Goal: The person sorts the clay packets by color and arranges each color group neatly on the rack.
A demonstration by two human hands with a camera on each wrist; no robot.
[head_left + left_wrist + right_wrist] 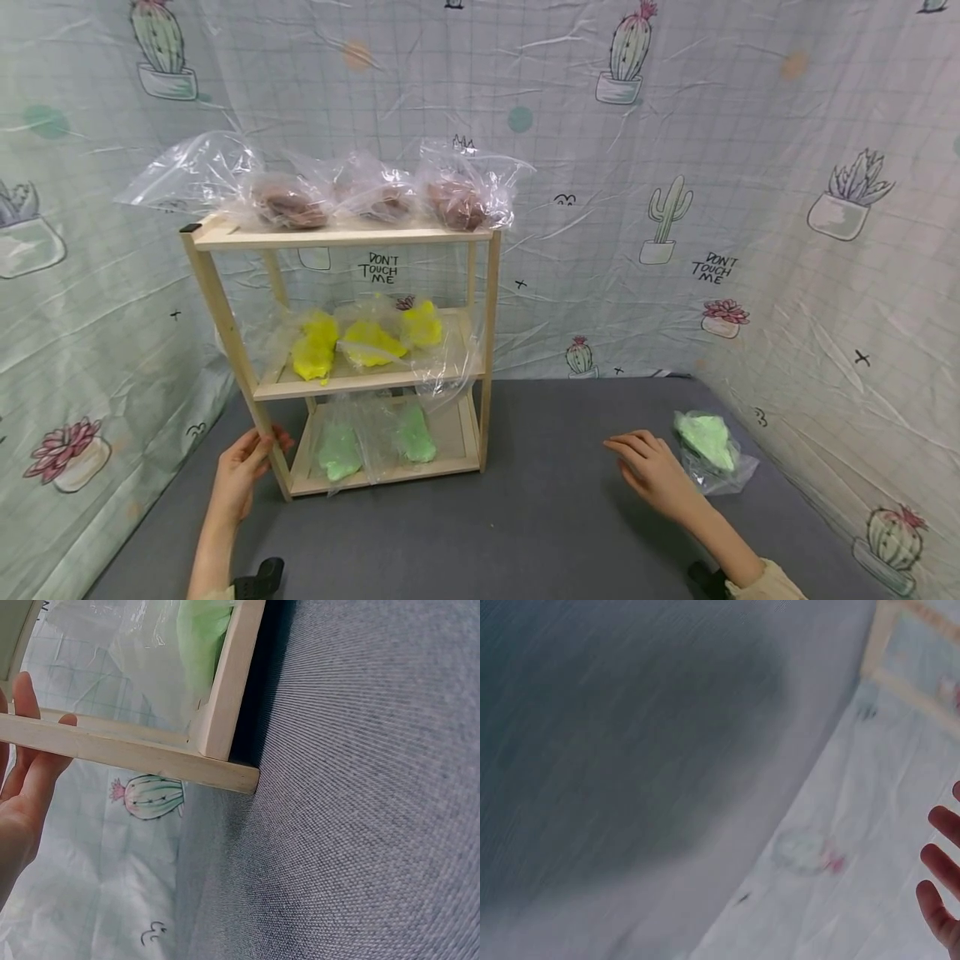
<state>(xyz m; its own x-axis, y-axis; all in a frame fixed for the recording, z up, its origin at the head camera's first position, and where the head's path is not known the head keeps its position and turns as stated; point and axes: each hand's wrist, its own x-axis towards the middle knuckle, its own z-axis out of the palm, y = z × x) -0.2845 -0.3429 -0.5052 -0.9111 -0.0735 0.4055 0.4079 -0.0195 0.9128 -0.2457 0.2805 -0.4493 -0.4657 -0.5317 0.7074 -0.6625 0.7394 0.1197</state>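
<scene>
A three-tier wooden shelf [348, 239] stands on the left of the grey table. My left hand [242, 467] grips its front left post low down, fingers passing behind the wood, as the left wrist view [34, 780] also shows. On the bottom tier lie two clear bags of light green stuff [340, 451]. Yellow lumps in bags [373, 343] fill the middle tier, and bags with brown lumps [291, 202] lie on top. My right hand [656, 475] hovers over the table with loosely extended fingers, holding nothing. Just right of it lies another bag of light green stuff [707, 440].
Plastic sheeting with a cactus print [570, 250] hangs round the back and both sides of the table [465, 542]. Loose bag ends [187, 171] stick out past the top tier's left edge, and others droop over the middle tier's front right.
</scene>
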